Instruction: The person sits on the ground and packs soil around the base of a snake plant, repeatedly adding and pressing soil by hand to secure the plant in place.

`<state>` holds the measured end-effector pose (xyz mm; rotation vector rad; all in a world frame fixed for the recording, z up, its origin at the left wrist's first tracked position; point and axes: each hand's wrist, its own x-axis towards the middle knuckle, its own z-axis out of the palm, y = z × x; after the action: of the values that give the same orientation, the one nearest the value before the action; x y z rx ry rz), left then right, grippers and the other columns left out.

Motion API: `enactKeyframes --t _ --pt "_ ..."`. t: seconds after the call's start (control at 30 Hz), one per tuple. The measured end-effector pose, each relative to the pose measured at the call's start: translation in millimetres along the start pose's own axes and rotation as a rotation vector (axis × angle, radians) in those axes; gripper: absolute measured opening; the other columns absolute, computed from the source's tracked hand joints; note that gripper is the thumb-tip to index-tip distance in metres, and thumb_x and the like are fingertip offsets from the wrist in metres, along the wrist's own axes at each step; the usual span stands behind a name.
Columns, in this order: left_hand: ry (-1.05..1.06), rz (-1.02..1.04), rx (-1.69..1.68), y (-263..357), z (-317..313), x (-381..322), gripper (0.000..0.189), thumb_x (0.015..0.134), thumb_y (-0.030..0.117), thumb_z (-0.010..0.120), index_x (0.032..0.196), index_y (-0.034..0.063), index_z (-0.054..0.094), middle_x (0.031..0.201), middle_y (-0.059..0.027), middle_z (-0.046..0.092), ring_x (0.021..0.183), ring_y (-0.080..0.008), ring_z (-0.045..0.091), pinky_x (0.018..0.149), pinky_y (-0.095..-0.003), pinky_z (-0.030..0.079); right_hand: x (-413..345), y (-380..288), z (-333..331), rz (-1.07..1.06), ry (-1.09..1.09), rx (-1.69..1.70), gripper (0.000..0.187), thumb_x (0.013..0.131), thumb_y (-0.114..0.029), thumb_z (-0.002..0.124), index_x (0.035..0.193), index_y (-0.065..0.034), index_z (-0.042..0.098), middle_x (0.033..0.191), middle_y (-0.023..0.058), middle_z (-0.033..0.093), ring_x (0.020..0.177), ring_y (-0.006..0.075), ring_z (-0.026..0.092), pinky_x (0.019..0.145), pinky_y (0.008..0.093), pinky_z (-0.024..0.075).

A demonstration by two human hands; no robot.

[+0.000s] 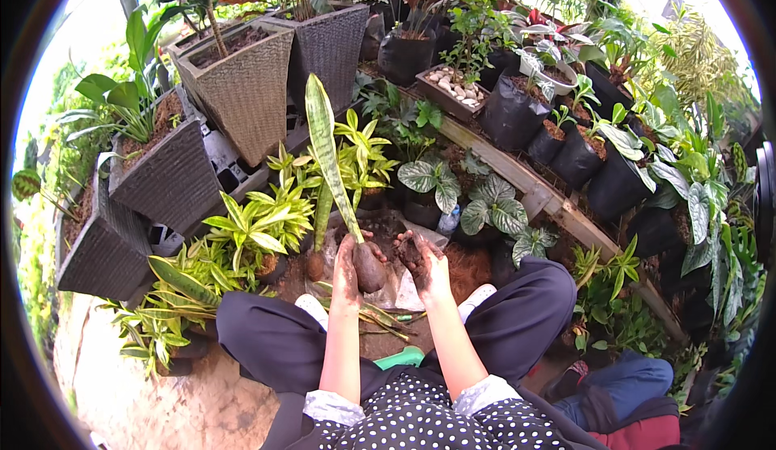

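A snake plant leaf (pixel 324 141) stands upright from a dark, rounded root ball (pixel 368 268). My left hand (pixel 350 265), smeared with soil, holds that ball, its fingers partly behind it. To the right, my right hand (pixel 422 262) is cupped around a clump of dark soil (pixel 410 251). Another snake plant leaf (pixel 322 213) with a brown ball at its base (pixel 314 265) stands left of my left hand. Beyond my hands lies dark soil on a plastic sheet (pixel 391 283). Cut long leaves (pixel 379 316) lie on the ground just below my hands.
Tall textured planters (pixel 242 92) stand at the left behind yellow-green potted plants (pixel 260 219). A wooden beam (pixel 515 168) runs diagonally at right, beside black plant bags (pixel 514 110). A small plastic bottle (pixel 448 221) is among the pots. Another person's leg (pixel 630 383) is at lower right.
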<state>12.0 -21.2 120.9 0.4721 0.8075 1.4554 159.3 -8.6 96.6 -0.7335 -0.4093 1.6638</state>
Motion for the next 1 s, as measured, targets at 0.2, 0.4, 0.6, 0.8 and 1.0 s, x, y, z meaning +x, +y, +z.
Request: enactKeyframes --t 0.2,0.4,0.6,0.8,1.0 --pt "-0.080 0.077 -0.007 2.4 -0.8 8.5 0.044 0.089 0.046 0.045 0.102 0.0050 0.052 0.072 -0.0075 0.057 0.066 -0.0187 0.059 0.061 -0.0299 0.049 13.0 4.3 -5.9 -0.020 0.008 -0.064 0.028 0.087 -0.005 0.054 0.113 0.0068 0.052 0.104 0.0167 0.062 0.095 0.0255 0.062 0.087 0.0331 0.0500" --pt "-0.063 0.057 0.022 0.5 -7.9 17.9 0.044 0.090 0.045 0.045 0.104 0.0045 0.051 0.073 -0.0078 0.057 0.067 -0.0185 0.059 0.062 -0.0294 0.049 17.3 0.0 4.9 0.093 0.006 0.114 0.023 0.087 -0.011 0.057 0.103 0.0051 0.057 0.099 0.0161 0.063 0.090 0.0236 0.063 0.077 0.0310 0.0520" --pt "-0.058 0.019 0.062 -1.8 -9.3 28.9 0.042 0.091 0.043 0.043 0.104 0.0040 0.051 0.073 -0.0079 0.057 0.067 -0.0183 0.059 0.062 -0.0293 0.049 29.7 7.2 5.1 0.052 0.133 -0.044 0.014 0.086 -0.015 0.060 0.091 -0.0009 0.059 0.083 0.0092 0.064 0.074 0.0187 0.063 0.067 0.0298 0.0517" --pt "-0.002 -0.006 0.050 -5.8 -17.3 38.4 0.039 0.092 0.040 0.043 0.103 0.0040 0.051 0.072 -0.0078 0.056 0.066 -0.0185 0.058 0.064 -0.0302 0.049 42.1 10.2 8.0 0.104 0.183 -0.106 0.014 0.086 -0.012 0.060 0.094 -0.0004 0.060 0.087 0.0094 0.065 0.075 0.0174 0.063 0.068 0.0289 0.0515" --pt "0.018 -0.034 -0.019 -8.2 -20.2 47.6 0.039 0.093 0.039 0.043 0.102 0.0024 0.052 0.073 -0.0106 0.058 0.065 -0.0191 0.058 0.065 -0.0289 0.048 55.3 20.3 -6.3 0.115 0.233 -0.177 0.023 0.086 -0.009 0.059 0.105 0.0029 0.056 0.091 0.0108 0.064 0.078 0.0177 0.062 0.068 0.0264 0.0508"
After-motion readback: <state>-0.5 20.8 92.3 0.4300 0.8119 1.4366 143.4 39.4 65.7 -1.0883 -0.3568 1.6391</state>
